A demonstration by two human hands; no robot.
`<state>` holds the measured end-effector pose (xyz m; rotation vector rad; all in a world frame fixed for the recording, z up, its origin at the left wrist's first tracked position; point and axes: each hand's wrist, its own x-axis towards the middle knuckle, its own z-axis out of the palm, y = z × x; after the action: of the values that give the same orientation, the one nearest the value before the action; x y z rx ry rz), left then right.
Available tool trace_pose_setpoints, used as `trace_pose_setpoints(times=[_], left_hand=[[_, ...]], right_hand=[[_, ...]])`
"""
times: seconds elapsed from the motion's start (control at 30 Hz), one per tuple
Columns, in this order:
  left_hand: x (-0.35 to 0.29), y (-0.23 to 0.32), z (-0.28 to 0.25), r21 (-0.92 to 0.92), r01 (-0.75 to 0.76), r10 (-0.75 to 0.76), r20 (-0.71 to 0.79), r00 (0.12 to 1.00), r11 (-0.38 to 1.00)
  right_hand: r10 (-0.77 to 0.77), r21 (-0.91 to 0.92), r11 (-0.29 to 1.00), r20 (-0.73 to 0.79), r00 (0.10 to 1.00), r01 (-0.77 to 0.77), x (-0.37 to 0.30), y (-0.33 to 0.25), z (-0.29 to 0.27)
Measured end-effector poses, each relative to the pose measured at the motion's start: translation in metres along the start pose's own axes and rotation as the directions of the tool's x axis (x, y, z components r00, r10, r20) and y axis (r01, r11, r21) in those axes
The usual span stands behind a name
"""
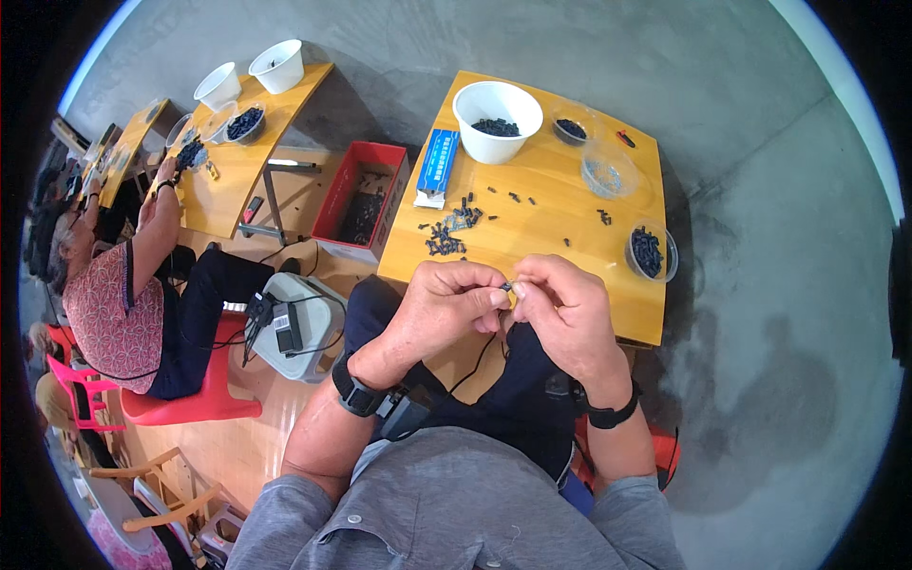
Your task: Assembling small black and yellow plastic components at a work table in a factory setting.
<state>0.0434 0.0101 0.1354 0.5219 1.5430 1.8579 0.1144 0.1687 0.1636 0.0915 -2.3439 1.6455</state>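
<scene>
My left hand (446,302) and my right hand (570,312) meet just in front of the table's near edge, fingertips pinched together. Between them is a small black plastic part (506,286), mostly covered by the fingers. Beyond my left hand, a loose pile of small black parts (445,239) lies on the yellow wooden table (532,218), with some clear pieces (465,218) among them. A few single black parts (604,217) are scattered farther right.
On the table stand a white bucket (475,142), a blue-and-white box (437,166), and clear tubs, one holding black parts (647,253). A red box (325,204) sits on the floor at left. Another person (119,285) works at the neighbouring table (214,195). A grey wall is at right.
</scene>
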Motion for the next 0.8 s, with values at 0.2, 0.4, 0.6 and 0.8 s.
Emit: trace_pose_setpoints(times=[0.2, 0.4, 0.6, 0.8], left_hand=[[0.0037, 0.0035, 0.0022, -0.029, -0.008, 0.008, 0.0, 1.0, 1.0], [0.0061, 0.0027, 0.0003, -0.023, -0.014, 0.014, 0.007, 1.0, 1.0], [0.0073, -0.0004, -0.0022, -0.014, 0.002, -0.001, 0.008, 1.0, 1.0], [0.0096, -0.0046, -0.0051, -0.032, 0.011, -0.011, 0.0, 1.0, 0.999]], right_hand=[[-0.04, 0.032, 0.999, -0.03, 0.999, 0.041, 0.0012, 0.0058, -0.0041], [-0.104, -0.057, 0.993, 0.005, 0.995, 0.104, 0.0025, 0.0094, -0.0051], [-0.201, -0.174, 0.964, 0.009, 0.98, 0.199, 0.0039, 0.0105, -0.0029], [-0.262, -0.247, 0.933, 0.028, 0.965, 0.261, 0.0023, 0.0122, 0.0003]])
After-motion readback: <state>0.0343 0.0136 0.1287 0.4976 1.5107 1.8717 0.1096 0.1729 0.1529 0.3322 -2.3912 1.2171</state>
